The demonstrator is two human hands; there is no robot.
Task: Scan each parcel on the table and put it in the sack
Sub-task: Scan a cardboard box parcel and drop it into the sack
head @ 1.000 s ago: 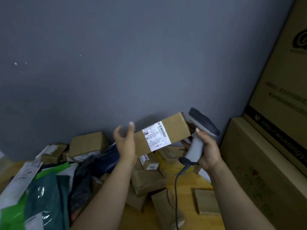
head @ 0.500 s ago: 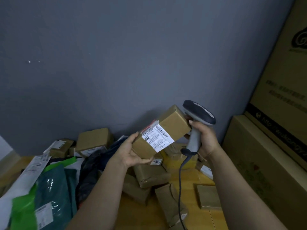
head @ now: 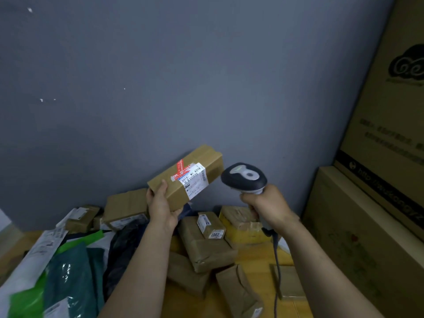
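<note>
Parcel (head: 186,177) now turned label-up, scanner (head: 244,178) now apart on its right.
</note>
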